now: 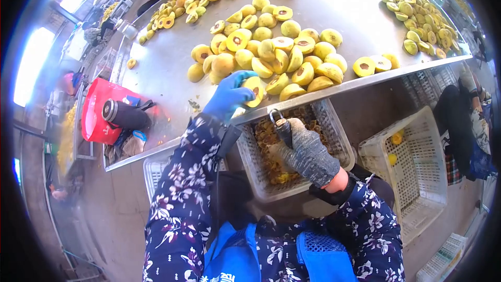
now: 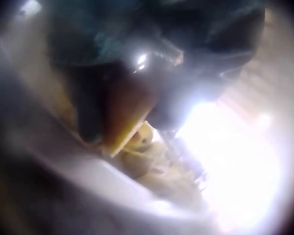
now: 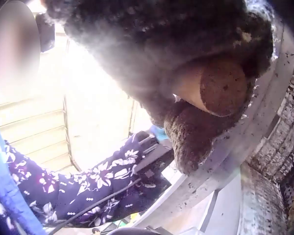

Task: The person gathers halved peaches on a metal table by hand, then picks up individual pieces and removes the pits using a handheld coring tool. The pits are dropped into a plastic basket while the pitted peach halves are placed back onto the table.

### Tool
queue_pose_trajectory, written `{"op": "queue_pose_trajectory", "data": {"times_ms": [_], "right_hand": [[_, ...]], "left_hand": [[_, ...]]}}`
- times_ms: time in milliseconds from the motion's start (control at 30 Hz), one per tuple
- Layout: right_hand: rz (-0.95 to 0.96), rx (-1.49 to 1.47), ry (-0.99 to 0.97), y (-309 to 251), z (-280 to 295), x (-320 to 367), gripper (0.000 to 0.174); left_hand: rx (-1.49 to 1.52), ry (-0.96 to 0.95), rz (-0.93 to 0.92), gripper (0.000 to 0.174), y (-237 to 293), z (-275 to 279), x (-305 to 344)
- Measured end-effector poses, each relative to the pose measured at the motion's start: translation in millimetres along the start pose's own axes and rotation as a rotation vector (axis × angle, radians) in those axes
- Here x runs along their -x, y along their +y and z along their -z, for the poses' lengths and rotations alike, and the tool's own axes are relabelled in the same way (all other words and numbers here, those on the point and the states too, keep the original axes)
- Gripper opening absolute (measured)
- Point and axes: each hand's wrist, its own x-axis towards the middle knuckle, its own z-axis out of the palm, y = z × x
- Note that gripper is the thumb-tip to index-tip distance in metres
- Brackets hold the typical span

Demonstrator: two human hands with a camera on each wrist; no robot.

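Grips a fruit half (image 1: 255, 91) in the left hand (image 1: 228, 96); curls fingers of the right hand (image 1: 310, 151) round a tool (image 3: 223, 88) above a basket (image 1: 331, 120).

Halved yellow round fruit (image 1: 254, 92), brown pit area visible in its cut face, is pinched in the blue-gloved left hand (image 1: 229, 95). It is held tilted near the front edge of the metal table (image 1: 182, 81), just beside the heap of yellow fruit halves (image 1: 266, 50); its cut edge is blurred in the left wrist view. Hand tool with metal loop and dark collar (image 1: 284, 130) is gripped in the grey-knit-gloved right hand (image 1: 309, 151). Its loop is pointed toward the table edge, near the fruit. Its round, brown-stained handle end (image 3: 224, 88) is left exposed.
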Motion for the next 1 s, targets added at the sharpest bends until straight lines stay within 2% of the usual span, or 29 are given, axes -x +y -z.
{"op": "queue_pose_trajectory", "data": {"times_ms": [33, 67, 133, 167, 267, 333, 433, 533, 733, 833, 1000], "right_hand": [[0.027, 0.016, 0.012, 1, -1, 0, 0.036], [0.054, 0.034, 0.022, 1, -2, -1, 0.037], [0.027, 0.046, 0.003, -5, -2, -2, 0.037], [0.037, 0.064, -0.003, -5, -4, -2, 0.035], [0.02, 0.09, -0.016, -2, -10, -2, 0.032], [-0.009, 0.097, -0.019, -2, -12, -2, 0.031], [-0.062, 0.094, -0.011, -5, -14, -1, 0.028], [-0.055, 0.052, 0.031, -2, -20, 1, 0.028], [-0.185, 0.008, -0.028, 2, -26, 2, 0.026], [-0.157, 0.015, -0.035, 4, -29, 4, 0.026], [-0.205, -0.071, -0.016, 6, -37, 1, 0.025]], "left_hand": [[0.161, 0.046, -0.023, 0.046, 5, -5, 13], [0.157, 0.049, -0.015, 0.046, 12, -11, 27], [0.502, 0.055, 0.059, 0.045, 21, -23, 51], [0.525, 0.076, -0.043, 0.046, 16, -31, 58], [0.65, 0.028, -0.104, 0.048, -1, -46, 65], [0.637, 0.074, -0.105, 0.049, 0, -62, 72], [0.639, 0.183, -0.237, 0.046, -6, -75, 73], [0.612, 0.263, -0.254, 0.043, -8, -84, 73], [0.63, 0.363, -0.241, 0.037, -20, -93, 72], [0.711, 0.238, -0.267, 0.033, -16, -93, 72], [0.731, 0.311, -0.3, 0.033, -13, -97, 70]]}}
